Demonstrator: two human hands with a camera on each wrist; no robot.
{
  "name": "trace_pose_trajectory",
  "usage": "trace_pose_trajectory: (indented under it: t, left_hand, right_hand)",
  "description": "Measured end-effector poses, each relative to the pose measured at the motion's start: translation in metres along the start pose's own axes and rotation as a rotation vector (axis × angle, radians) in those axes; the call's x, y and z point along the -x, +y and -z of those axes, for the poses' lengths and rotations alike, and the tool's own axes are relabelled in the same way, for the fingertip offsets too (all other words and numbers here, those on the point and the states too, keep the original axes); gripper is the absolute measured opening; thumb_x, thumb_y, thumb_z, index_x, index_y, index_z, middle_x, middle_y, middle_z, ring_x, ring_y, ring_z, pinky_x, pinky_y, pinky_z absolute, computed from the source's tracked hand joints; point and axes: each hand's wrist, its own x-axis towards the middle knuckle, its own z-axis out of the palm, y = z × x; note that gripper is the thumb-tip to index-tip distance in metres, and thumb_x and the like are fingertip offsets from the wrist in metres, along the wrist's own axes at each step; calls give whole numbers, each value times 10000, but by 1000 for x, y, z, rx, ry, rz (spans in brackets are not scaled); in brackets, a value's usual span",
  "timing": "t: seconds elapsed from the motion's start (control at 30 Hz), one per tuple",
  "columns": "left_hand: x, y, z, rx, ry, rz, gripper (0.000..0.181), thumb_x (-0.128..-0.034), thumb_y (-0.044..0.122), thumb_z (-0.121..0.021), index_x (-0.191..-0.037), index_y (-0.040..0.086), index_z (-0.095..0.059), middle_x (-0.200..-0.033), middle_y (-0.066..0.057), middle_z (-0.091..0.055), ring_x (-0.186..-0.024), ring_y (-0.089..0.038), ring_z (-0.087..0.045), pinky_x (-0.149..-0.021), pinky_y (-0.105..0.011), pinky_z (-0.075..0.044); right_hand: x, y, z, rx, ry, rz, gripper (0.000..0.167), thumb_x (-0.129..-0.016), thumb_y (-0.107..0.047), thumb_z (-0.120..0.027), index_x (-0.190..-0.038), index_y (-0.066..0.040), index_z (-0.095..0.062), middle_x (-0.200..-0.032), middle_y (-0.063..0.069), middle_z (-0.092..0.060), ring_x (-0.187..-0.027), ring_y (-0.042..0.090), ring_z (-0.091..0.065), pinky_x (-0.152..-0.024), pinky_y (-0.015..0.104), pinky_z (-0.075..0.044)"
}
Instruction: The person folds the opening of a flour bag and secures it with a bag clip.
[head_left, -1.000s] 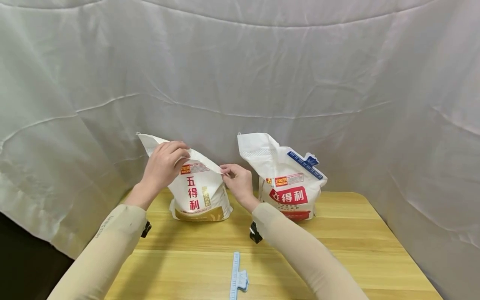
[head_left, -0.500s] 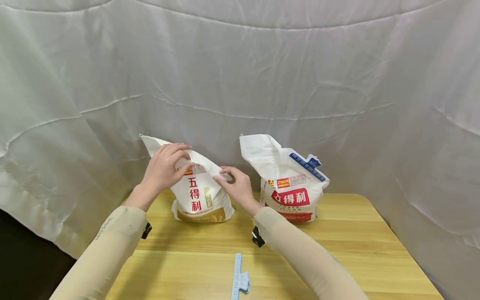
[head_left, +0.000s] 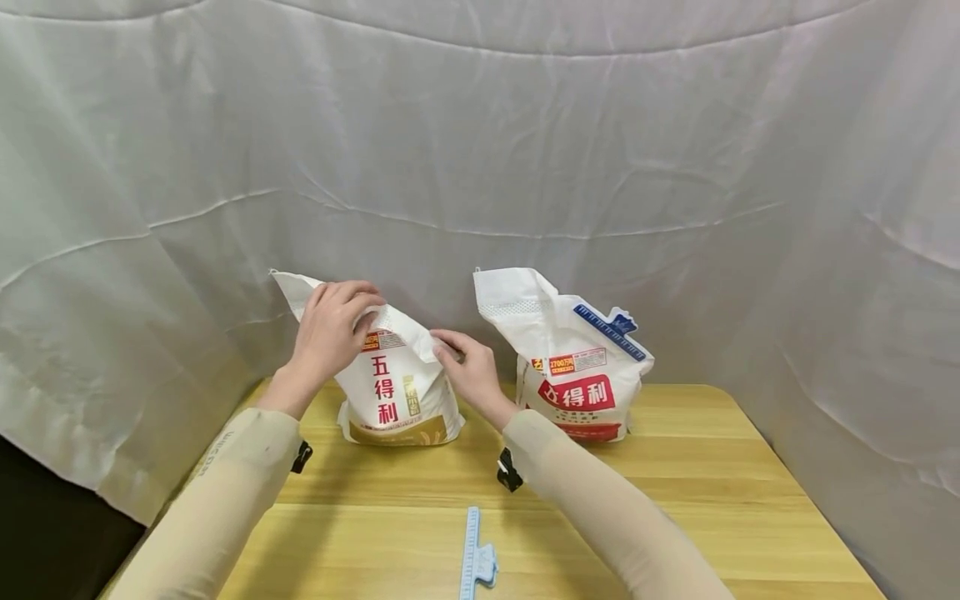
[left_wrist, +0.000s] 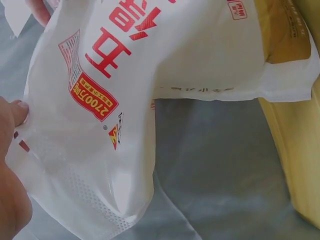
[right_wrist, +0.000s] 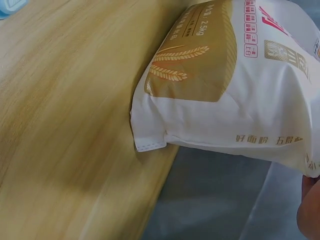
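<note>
A white flour bag (head_left: 390, 387) with red lettering and a gold base band stands on the table at left. My left hand (head_left: 333, 325) grips its slanting top edge; in the left wrist view the thumb (left_wrist: 19, 112) presses on the bag's front. At the right end of that edge, my right hand (head_left: 472, 367) pinches the folded corner between thumb and fingers. Only a finger (right_wrist: 310, 210) of it shows in the right wrist view, touching the bag's upper side. The bag's upper left corner sticks up past my left hand. The fingers behind the bag are hidden.
A second flour bag (head_left: 577, 400) with red labels stands to the right, a dark blue bag clip (head_left: 611, 332) fastened on its top edge. A light blue bag clip (head_left: 477, 560) lies on the wooden table (head_left: 675, 500) near the front. Grey cloth (head_left: 480, 150) hangs behind.
The flour bag's right top corner, earlier stretched out to a point, is now folded over. My right hand has shifted slightly left with it. The left hand keeps its hold.
</note>
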Motion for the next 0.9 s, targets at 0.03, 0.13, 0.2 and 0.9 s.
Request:
trace_pose_trajectory:
  t: [0.03,0.13,0.2,0.9]
  left_hand:
    - [-1,0,0,0,-2,8,175,-914,5,-748,-1079,60,-760,-1251,-117,-700,-1181,-369,-607,-1107,-587,-361]
    - [-2,-1,-2,4,5,26,153,-912,13,-760,-1054,71,-760,-1243,-112,-710,-1189,-358,-608,-1122,-590,-347]
    - [-4,-2,-3,8,17,28,132,-915,21,-763,-1036,72,-762,-1202,-110,-721,-1153,-360,-615,-1101,-570,-367]
    - [-9,-7,-11,56,18,62,108,-916,-3,-755,-967,93,-760,-1039,-69,-706,-1012,-336,-632,-1084,-543,-394]
  right_hand:
    - [0,0,0,-6,2,-1,263,-978,-87,-722,-1240,-80,-753,-1232,85,-751,-1142,216,-718,-962,332,-573]
    - [-1,0,-2,-24,15,-12,254,-976,-74,-721,-1226,-81,-760,-1222,83,-754,-1142,223,-720,-967,357,-574]
    - [-2,-1,-2,-35,26,-22,244,-974,-62,-720,-1212,-81,-767,-1206,83,-760,-1129,227,-725,-959,376,-578]
    - [-5,0,-8,-26,111,-79,231,-958,7,-706,-1124,-110,-816,-1108,59,-788,-991,212,-759,-851,340,-609]
